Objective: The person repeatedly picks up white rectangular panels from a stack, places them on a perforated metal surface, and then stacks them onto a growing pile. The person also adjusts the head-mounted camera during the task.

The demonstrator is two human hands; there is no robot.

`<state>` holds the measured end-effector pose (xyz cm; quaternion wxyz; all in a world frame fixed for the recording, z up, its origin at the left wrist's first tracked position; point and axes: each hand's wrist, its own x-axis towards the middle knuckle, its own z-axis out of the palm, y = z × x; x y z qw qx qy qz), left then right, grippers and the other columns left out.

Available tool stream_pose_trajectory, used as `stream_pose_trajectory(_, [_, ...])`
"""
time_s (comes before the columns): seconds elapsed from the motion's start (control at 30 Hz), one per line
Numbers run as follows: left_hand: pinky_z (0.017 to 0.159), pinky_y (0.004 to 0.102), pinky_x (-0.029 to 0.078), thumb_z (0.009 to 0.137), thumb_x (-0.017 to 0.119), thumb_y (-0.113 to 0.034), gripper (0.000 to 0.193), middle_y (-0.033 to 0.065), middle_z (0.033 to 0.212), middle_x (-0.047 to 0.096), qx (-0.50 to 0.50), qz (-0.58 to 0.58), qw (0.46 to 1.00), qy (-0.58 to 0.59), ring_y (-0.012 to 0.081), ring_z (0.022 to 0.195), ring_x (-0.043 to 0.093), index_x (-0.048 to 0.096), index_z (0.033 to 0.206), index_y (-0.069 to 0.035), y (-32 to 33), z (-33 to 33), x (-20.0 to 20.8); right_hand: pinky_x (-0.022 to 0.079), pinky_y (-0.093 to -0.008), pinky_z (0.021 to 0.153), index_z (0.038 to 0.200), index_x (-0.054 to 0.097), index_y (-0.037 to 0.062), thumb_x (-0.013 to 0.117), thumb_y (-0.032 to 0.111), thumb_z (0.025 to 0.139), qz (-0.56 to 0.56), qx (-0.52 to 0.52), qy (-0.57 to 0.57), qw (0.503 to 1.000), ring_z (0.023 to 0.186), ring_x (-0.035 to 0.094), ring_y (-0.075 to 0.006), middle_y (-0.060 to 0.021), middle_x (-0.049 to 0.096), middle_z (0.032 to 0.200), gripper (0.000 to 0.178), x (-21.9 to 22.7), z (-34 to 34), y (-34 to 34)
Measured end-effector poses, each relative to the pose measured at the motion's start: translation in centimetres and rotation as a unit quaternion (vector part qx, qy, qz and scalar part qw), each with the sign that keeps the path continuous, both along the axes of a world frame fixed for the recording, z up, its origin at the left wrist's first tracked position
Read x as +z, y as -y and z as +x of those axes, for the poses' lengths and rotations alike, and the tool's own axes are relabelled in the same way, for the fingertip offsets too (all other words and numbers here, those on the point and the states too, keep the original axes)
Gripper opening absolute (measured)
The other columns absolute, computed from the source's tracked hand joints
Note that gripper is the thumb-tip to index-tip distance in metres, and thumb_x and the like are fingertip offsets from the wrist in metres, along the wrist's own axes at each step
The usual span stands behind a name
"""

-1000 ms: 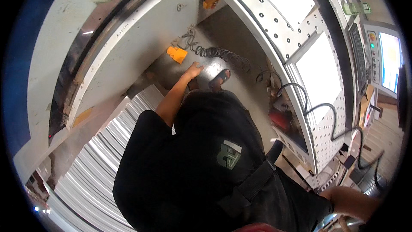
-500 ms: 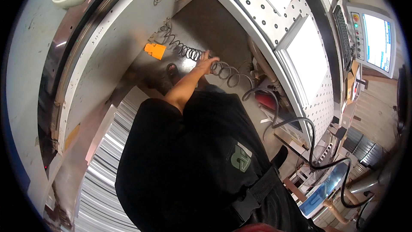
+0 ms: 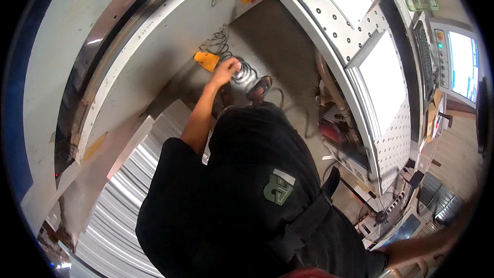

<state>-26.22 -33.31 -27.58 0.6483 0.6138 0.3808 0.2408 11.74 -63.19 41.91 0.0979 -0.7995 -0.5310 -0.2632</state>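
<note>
Qty 1 L hand (image 3: 225,71), at coiled cable (image 3: 248,75) on floor (image 3: 275,31), just R of orange box (image 3: 207,61); fingers curled, grip on cable can't tell. R hand out of view. Open bay (image 3: 354,152) under perf. worktop (image 3: 394,149): red item (image 3: 329,132). Worktop: white sheets (image 3: 383,82) nr. inner edge. Floor runs betw. worktop edge & grey panel (image 3: 175,31).

Coiled cable (image 3: 249,74) on the floor (image 3: 288,64) — foot pedal (image 3: 207,62) just left, stacked panels (image 3: 123,190) left of the person (image 3: 226,190); at right, sheets (image 3: 383,82) on a machine table (image 3: 393,146) — monitor (image 3: 463,64) beyond
</note>
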Motion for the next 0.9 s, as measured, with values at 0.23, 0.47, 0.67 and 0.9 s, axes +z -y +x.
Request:
stream_pose_trajectory(0.23, [0.079, 0.0368, 0.048, 0.095, 0.064, -0.023, 0.022, 0.0121, 0.085, 0.063, 0.135, 0.102, 0.966, -0.197, 0.0261, 0.088, 0.063, 0.065, 0.107, -0.004, -3.3, -12.4, 13.1, 0.051, -0.0405, 0.062, 0.135, 0.057, 0.0041, 0.060, 0.029, 0.099, -0.222, 0.046, -0.245, 0.943, 0.064, 0.068, -0.0318, -0.0257, 0.063, 0.071, 0.044, -24.2, -5.4, -13.7])
stream_pose_trajectory(0.47, [0.085, 0.0375, 0.049, 0.091, 0.066, -0.014, 0.020, 0.0147, 0.108, 0.063, 0.174, 0.154, 0.948, -0.218, 0.0287, 0.101, 0.063, 0.067, 0.107, -0.001, -1.9, -12.9, 24.1, 0.054, -0.0526, 0.079, 0.128, 0.061, 0.0104, 0.060, 0.039, 0.095, -0.374, 0.069, -0.307, 0.872, 0.088, 0.068, -0.0433, -0.0253, 0.070, 0.092, 0.043, -44.5, -5.5, -14.6])
stream_pose_trajectory(0.67, [0.083, 0.0356, 0.055, 0.083, 0.072, -0.002, 0.023, 0.0090, 0.115, 0.062, -0.044, 0.305, 0.933, -0.185, 0.0232, 0.103, 0.064, 0.071, 0.106, -0.004, -4.1, -5.5, 37.4, 0.053, -0.0485, 0.090, 0.129, 0.063, 0.0168, 0.062, 0.044, 0.090, -0.441, 0.041, -0.376, 0.814, 0.104, 0.067, -0.0381, -0.0197, 0.070, 0.109, 0.047, -58.8, -6.7, -19.7])
stream_pose_trajectory(0.9, [0.089, 0.0362, 0.057, 0.082, 0.073, -0.011, 0.021, 0.0106, 0.128, 0.057, -0.161, 0.570, 0.803, 0.059, 0.0242, 0.112, 0.062, 0.074, 0.103, -0.014, -5.6, 7.0, 43.5, 0.052, -0.0455, 0.091, 0.134, 0.060, 0.0160, 0.067, 0.042, 0.089, -0.637, 0.330, -0.310, 0.624, 0.109, 0.064, -0.0317, -0.0150, 0.068, 0.118, 0.052, -58.4, -14.2, -25.8])
